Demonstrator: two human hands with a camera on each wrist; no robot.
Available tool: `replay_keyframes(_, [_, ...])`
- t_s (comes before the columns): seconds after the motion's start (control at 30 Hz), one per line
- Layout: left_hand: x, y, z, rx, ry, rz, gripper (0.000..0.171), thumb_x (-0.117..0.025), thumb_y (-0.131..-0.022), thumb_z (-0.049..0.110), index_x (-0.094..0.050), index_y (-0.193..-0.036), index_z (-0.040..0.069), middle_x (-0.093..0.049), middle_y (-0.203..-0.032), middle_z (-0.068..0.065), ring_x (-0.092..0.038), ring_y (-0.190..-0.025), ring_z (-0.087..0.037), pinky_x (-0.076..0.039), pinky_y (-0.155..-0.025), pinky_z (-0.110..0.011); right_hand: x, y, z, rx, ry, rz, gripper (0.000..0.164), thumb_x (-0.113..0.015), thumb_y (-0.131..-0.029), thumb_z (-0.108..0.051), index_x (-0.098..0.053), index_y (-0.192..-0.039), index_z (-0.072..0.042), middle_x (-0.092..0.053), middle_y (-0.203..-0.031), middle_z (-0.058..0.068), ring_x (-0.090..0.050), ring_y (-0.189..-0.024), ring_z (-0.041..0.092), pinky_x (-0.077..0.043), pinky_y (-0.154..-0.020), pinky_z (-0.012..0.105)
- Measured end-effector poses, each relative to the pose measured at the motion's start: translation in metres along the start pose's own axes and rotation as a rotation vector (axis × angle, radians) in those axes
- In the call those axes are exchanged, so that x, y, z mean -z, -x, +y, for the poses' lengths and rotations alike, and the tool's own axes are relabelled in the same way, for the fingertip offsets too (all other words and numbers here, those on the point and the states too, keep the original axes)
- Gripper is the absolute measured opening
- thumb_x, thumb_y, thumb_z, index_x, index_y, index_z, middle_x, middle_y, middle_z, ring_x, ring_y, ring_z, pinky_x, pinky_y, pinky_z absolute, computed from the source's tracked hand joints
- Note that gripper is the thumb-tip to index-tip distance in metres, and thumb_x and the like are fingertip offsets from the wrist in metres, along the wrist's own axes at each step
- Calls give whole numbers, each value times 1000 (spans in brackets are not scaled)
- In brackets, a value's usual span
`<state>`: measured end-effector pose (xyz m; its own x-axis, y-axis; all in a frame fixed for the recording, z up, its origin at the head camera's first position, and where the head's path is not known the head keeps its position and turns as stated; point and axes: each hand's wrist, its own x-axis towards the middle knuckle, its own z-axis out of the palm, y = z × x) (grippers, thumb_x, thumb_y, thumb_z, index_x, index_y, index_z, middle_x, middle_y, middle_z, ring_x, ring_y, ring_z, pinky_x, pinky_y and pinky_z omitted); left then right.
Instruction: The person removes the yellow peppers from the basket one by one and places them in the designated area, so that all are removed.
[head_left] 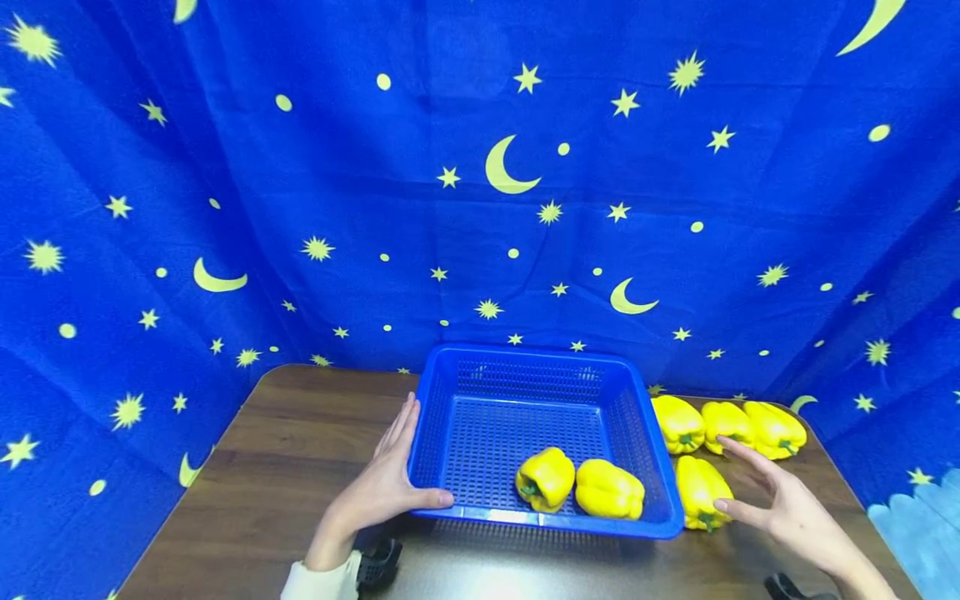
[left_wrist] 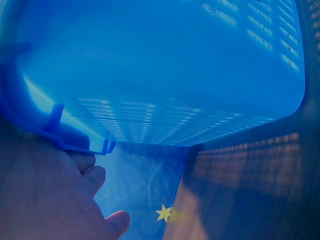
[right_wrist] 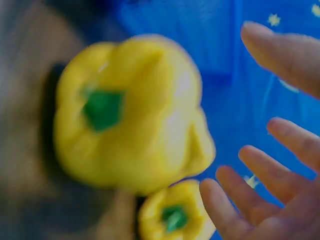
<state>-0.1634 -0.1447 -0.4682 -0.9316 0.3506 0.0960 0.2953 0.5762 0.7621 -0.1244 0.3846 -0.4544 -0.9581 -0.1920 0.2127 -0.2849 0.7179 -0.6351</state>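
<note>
A blue perforated plastic basket (head_left: 525, 518) stands on the table with two yellow bell peppers, one (head_left: 546, 480) showing its green stem and another (head_left: 610, 490) on its side. My left hand (head_left: 386, 483) grips the basket's near left corner, thumb over the rim and fingers along the outer side; the left wrist view shows the fingers under the rim (left_wrist: 82, 146). To the right, my right hand (head_left: 798, 508) spreads, thumb and fingers apart, over a yellow bell pepper (head_left: 699, 490) beside the basket. In the right wrist view, a bell pepper (right_wrist: 135, 115) lies before the spread fingers.
Behind that pepper, a row of three more yellow bell peppers (head_left: 776, 430) lies along the basket's right side. The brown wooden table (head_left: 277, 450) ends at a blue curtain (head_left: 375, 208) with yellow stars and moons. Light blue scalloped fabric (head_left: 922, 533) is at the right edge.
</note>
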Motion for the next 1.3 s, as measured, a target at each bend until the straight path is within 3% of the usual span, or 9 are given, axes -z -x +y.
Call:
replay_keyframes(0.17, [2,-3,1,0,5,-2,135,-90,-69,44,-1,-160,0,5,-168,-18,2,-152,-43,-5,-116,-69,4,-12,-33,5,61,42,72,-83,-84,-15,-49,-147,-5,-53,-143,18,-41,-114,-18,-35,-88,0])
replay_keyframes(0.23, [2,-4,2,-4,3,-2,135,-90,-69,44,-1,-160,-1,5,-168,-19,2,-152,-43,-6,-115,-70,3,-16,-46,3,68,47,70,-82,-85,-17,-49,-147,-6,-53,-143,22,-41,-113,-18,-35,-87,0])
replay_keyframes(0.5, [0,-1,2,13,4,-8,135,-90,-69,43,-1,-160,-1,6,-168,-19,2,-151,-44,-5,-115,-70,-16,-28,-83,135,3,69,66,-82,-83,-9,-53,-143,-4,-57,-139,18,-50,-113,-13,-41,-91,4])
replay_keyframes(0.73, [0,1,2,0,7,-9,135,-90,-69,44,-1,-160,0,6,-168,-19,1,-151,-45,-6,-115,-70,-33,-37,-108,122,27,54,61,-82,-84,-13,-57,-139,-6,-59,-137,15,-67,-108,35,-53,-91,20])
replay_keyframes(0.93, [1,0,2,4,10,-14,137,-89,-69,50,0,-160,-1,7,-167,-19,3,-151,-45,-5,-115,-70,-47,-50,-122,148,-16,37,56,-79,-87,-9,-57,-138,-4,-59,-137,16,-63,-114,37,-57,-89,43])
replay_keyframes(1.3, [1,-2,2,-6,7,-15,137,-88,-69,51,1,-160,-1,7,-167,-19,3,-152,-43,-5,-115,-70,-66,-66,-144,101,-145,-29,52,-75,-92,-14,-55,-139,-6,-57,-138,16,-61,-118,33,-55,-93,43])
